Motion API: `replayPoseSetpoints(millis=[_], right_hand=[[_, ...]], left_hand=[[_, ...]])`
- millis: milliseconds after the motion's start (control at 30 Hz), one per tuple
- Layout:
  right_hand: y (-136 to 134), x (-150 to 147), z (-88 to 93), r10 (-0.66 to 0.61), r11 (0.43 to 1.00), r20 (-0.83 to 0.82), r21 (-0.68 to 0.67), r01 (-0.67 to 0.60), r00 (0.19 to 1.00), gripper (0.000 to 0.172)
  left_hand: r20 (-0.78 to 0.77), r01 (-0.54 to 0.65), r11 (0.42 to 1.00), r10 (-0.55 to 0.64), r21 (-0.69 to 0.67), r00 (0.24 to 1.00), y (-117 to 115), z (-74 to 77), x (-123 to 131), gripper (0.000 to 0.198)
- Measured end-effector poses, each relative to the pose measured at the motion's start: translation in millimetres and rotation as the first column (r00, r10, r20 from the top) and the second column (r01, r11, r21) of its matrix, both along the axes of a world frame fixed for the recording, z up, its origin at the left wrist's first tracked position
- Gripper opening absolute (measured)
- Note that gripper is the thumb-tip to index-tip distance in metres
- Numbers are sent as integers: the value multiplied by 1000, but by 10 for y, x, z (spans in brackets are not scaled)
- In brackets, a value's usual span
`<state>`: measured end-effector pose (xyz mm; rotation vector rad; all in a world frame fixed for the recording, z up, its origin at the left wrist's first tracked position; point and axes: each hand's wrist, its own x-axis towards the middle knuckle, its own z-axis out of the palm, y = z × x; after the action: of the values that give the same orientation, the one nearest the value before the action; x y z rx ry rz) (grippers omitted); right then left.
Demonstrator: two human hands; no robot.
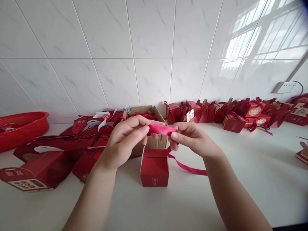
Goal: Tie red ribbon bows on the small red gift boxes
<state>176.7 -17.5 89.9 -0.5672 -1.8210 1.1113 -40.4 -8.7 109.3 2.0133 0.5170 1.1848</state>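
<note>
My left hand (125,139) and my right hand (190,138) both pinch a red ribbon (161,129), stretched flat between them above the white table. The ribbon's loose end trails down behind my right wrist onto the tabletop. Directly below my hands stands a small red gift box (154,167), upright, its top flaps shut. Neither hand touches the box.
A pile of flat, unfolded red boxes (72,141) lies at the left. An open cardboard carton (149,112) with ribbons stands behind my hands. A row of finished red boxes (240,115) lines the tiled wall at right. A red basin (21,128) sits far left.
</note>
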Motion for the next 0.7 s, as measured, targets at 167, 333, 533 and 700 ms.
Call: replayPoseSetpoints(millis=[167, 333, 533, 700], right_hand=[[-142, 75, 43, -104, 993, -122, 50, 111, 987, 23], [-209, 159, 27, -108, 992, -236, 44, 121, 966, 25], [-126, 248, -124, -318, 947, -409, -96, 306, 855, 32], [7, 27, -366, -461, 886, -270, -190, 423, 845, 22]], left_hand=[[-106, -327, 945, 326, 5, 940, -17, -424, -232, 15], [-317, -357, 934, 335, -12, 887, 4, -874, -354, 26], [-148, -302, 931, 276, -202, 950, -5, -1133, -258, 32], [-4, -242, 906, 256, -347, 967, -12, -1207, -283, 28]])
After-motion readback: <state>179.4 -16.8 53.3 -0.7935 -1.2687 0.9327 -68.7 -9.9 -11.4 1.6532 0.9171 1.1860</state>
